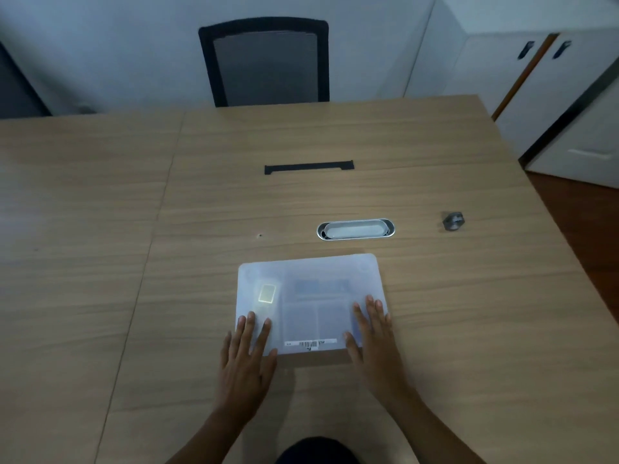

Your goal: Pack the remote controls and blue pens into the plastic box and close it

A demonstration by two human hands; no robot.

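Across the whole near scene stretched a pale wood-grain counter [234,202], with a seam running from far to near on its left part. Beyond its far edge stood a black mesh-backed chair [264,61], pushed up to the counter, and white cabinets [549,95] filled the far right corner.

Near the middle of the counter lay the plastic box [311,296], frosted and translucent, its lid down flat. Through the lid showed a pale remote control [266,298] on the left side with a small lit rectangle on it, and blurred blue shapes further right; whether those were the pens could not be told. A white sticker [310,343] with a barcode ran along the box's near edge; its print was too small to read.

The left hand [246,356] rested palm-down on the near left corner of the lid, fingers spread wide and flat, holding nothing. The right hand [371,343] lay the same way on the near right corner, fingers wide and flat.

Just beyond the box sat an oval metal-rimmed cable port [355,229], and further off a black slot cover [308,167]. Well to the right lay a small grey metal object [453,221].
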